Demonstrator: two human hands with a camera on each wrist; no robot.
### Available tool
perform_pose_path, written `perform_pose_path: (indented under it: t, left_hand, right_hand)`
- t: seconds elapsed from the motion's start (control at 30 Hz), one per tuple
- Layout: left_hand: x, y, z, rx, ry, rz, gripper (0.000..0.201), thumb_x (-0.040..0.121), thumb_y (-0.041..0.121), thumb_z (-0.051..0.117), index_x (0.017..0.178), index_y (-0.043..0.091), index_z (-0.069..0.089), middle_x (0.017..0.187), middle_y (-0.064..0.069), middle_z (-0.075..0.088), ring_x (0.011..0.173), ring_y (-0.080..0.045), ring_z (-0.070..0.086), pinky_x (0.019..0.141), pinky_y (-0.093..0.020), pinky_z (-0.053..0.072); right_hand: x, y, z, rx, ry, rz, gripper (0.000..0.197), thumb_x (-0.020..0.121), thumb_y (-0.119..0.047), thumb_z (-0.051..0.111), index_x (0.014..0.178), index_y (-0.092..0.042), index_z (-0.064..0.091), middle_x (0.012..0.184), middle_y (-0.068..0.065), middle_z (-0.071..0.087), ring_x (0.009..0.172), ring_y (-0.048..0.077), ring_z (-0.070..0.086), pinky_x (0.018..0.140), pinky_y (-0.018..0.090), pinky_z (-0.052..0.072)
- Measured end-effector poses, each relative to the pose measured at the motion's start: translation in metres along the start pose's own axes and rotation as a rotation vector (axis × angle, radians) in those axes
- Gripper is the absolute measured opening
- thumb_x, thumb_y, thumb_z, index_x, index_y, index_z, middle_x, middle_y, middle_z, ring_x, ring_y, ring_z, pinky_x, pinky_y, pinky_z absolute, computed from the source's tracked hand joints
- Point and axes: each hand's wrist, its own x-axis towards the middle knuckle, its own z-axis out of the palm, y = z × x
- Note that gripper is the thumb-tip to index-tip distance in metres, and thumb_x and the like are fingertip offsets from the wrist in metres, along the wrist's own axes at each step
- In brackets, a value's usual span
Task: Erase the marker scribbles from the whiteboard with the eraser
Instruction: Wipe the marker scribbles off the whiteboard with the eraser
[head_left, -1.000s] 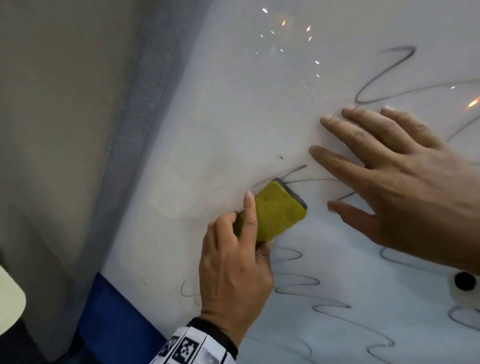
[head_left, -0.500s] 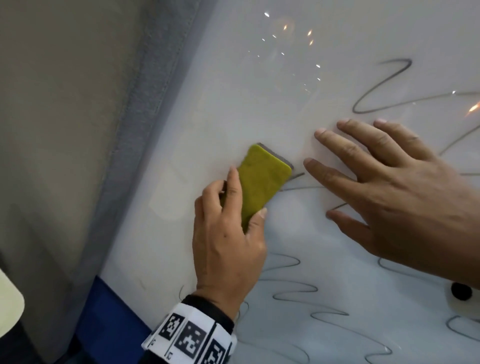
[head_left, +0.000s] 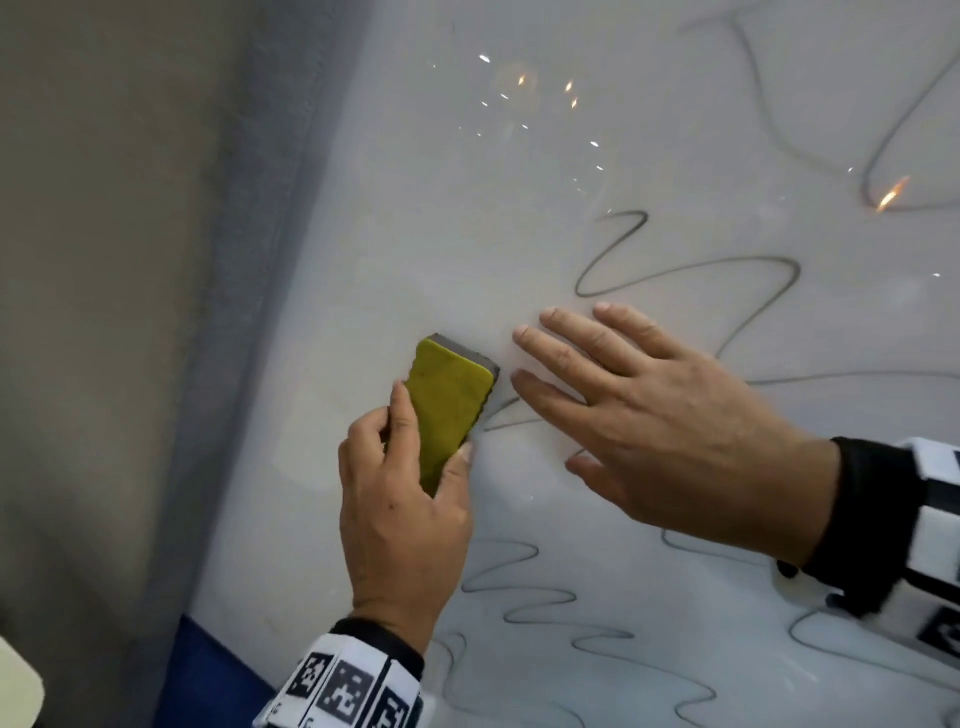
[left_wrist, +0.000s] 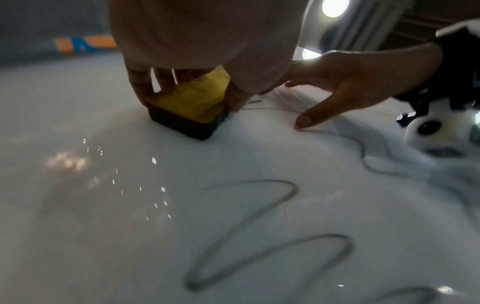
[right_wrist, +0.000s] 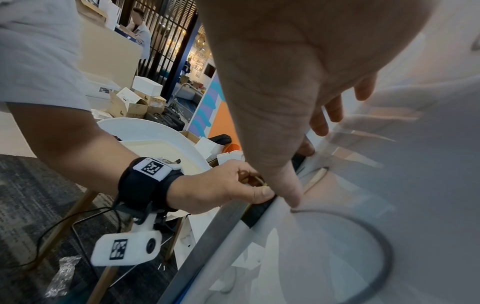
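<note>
2 hands on the whiteboard (head_left: 649, 171). Nearest, left hand (head_left: 400, 499) grips a yellow-backed eraser (head_left: 447, 410) by its long sides, thumb on one edge and fingers on the other, dark felt face flat against the board near its grey left frame (head_left: 270, 291). Just right of it, right hand (head_left: 670, 431) lies flat with fingers straight and spread, holding nothing, pressed to the board. Marker scribbles (head_left: 680, 270): 1 short stroke between eraser and right hand, looping lines beyond the fingertips, more loops below both hands.
</note>
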Motion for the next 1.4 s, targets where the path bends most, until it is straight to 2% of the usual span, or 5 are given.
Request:
perform_pose_path:
  t: [0.5, 0.67, 0.87, 1.07, 1.4]
  left_hand:
    - [-0.005, 0.015, 0.000, 0.108, -0.078, 0.270, 0.070, 0.086, 0.034, 0.068, 0.145, 0.006, 0.044, 0.115, -0.006, 0.048, 0.102, -0.023, 0.046, 0.085, -0.040, 0.053]
    - [0.022, 0.031, 0.000, -0.052, 0.030, -0.094, 0.075, 0.086, 0.036, 0.071, 0.146, 0.005, 0.040, 0.115, -0.008, 0.045, 0.106, -0.022, 0.044, 0.085, -0.035, 0.048]
    - [-0.003, 0.042, 0.003, 0.109, -0.099, 0.289, 0.071, 0.083, 0.031, 0.071, 0.144, 0.004, 0.045, 0.112, -0.006, 0.049, 0.101, -0.024, 0.046, 0.083, -0.042, 0.054]
    - [0.012, 0.062, 0.006, -0.002, -0.015, 0.055, 0.076, 0.081, 0.035, 0.076, 0.144, 0.006, 0.044, 0.110, -0.002, 0.042, 0.101, -0.019, 0.041, 0.074, -0.042, 0.056]
    - [0.032, 0.074, 0.000, 0.134, -0.028, 0.407, 0.072, 0.078, 0.027, 0.067, 0.144, 0.007, 0.046, 0.114, -0.005, 0.051, 0.101, -0.025, 0.047, 0.088, -0.042, 0.052]
  right_hand:
    - [-0.006, 0.026, -0.018, 0.014, 0.048, 0.087, 0.091, 0.069, -0.050, 0.080, 0.140, -0.003, 0.050, 0.153, 0.018, 0.043, 0.143, 0.035, 0.038, 0.118, 0.052, 0.029]
    - [-0.007, 0.026, -0.020, 0.021, 0.036, 0.103, 0.098, 0.068, -0.051, 0.080, 0.144, -0.001, 0.046, 0.154, 0.017, 0.042, 0.143, 0.035, 0.038, 0.119, 0.052, 0.028]
    - [-0.011, 0.033, -0.021, 0.045, 0.046, 0.121, 0.097, 0.071, -0.053, 0.077, 0.146, -0.001, 0.044, 0.155, 0.018, 0.041, 0.145, 0.035, 0.037, 0.119, 0.049, 0.023]
    - [-0.019, 0.047, -0.033, 0.030, 0.068, 0.207, 0.109, 0.061, -0.058, 0.083, 0.146, -0.003, 0.045, 0.156, 0.020, 0.038, 0.145, 0.038, 0.035, 0.118, 0.055, 0.029]
    - [-0.030, 0.057, -0.034, 0.002, 0.038, 0.317, 0.113, 0.060, -0.059, 0.081, 0.146, 0.004, 0.043, 0.156, 0.023, 0.037, 0.145, 0.039, 0.032, 0.118, 0.056, 0.022]
